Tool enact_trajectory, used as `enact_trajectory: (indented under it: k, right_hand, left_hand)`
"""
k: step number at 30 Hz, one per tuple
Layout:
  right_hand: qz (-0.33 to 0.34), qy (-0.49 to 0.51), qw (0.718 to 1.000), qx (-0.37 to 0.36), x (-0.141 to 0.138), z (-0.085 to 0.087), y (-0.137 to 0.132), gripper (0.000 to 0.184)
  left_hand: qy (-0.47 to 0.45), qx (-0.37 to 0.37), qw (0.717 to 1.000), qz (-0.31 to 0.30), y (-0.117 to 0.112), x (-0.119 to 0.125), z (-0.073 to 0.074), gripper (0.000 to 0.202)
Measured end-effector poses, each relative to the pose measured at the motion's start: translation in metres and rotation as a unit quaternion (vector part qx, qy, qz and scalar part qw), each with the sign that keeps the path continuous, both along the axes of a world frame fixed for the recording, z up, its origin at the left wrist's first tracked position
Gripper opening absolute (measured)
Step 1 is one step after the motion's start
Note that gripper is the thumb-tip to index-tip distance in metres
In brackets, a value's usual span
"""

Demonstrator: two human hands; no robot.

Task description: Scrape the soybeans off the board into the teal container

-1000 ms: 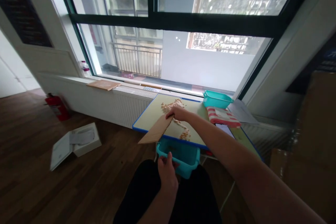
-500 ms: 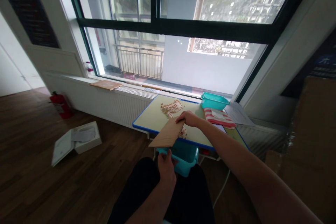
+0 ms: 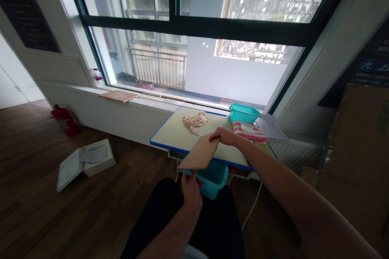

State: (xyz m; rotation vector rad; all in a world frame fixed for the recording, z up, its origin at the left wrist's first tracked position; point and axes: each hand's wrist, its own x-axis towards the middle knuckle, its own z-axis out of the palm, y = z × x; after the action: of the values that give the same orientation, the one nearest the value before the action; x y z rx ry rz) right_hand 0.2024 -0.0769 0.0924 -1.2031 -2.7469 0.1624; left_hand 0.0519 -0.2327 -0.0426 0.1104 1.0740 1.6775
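My right hand (image 3: pixel 224 134) grips the upper end of a flat piece of cardboard (image 3: pixel 199 153), which slants over the front edge of a small table (image 3: pixel 164 131) with a blue rim. Below that edge is a teal plastic basin (image 3: pixel 215 182), partly covered by the cardboard. Fingers of my left hand (image 3: pixel 191 188) are closed on the basin's near left rim, just under the cardboard's lower edge. Behind the cardboard, a spread of small reddish-brown and whitish grains or beans (image 3: pixel 194 122) lies on the tabletop. The basin's contents cannot be made out.
A second teal basin (image 3: pixel 244 113) stands at the table's back right, behind a red-and-white striped cloth (image 3: pixel 249 131). An open white box (image 3: pixel 94 160) and a fire extinguisher (image 3: pixel 65 120) are on the floor at left. Tall cardboard boxes (image 3: pixel 358 162) stand at right.
The cardboard and my right hand have shifted slightly right relative to the table. The small heap beside the cardboard's right edge no longer shows. My left hand stays at the basin; the view moved slightly.
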Motion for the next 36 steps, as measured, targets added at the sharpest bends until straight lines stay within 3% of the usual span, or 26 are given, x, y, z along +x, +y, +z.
enact_trajectory:
  k: [16,25,36]
  right_hand:
    - [-0.055,-0.026,0.998,-0.025,0.032,0.014,-0.039,0.052]
    - [-0.079,-0.012,0.996,-0.045,0.049,0.018,-0.06,0.054]
    - [-0.105,-0.005,0.993,-0.057,0.068,0.018,-0.08,0.053]
  left_hand:
    - [-0.001,0.015,0.999,-0.044,-0.007,0.031,-0.006,0.03]
    - [0.017,0.035,0.996,-0.077,-0.012,0.047,0.001,0.025]
    - [0.03,0.052,0.993,-0.106,-0.018,0.072,-0.004,0.044]
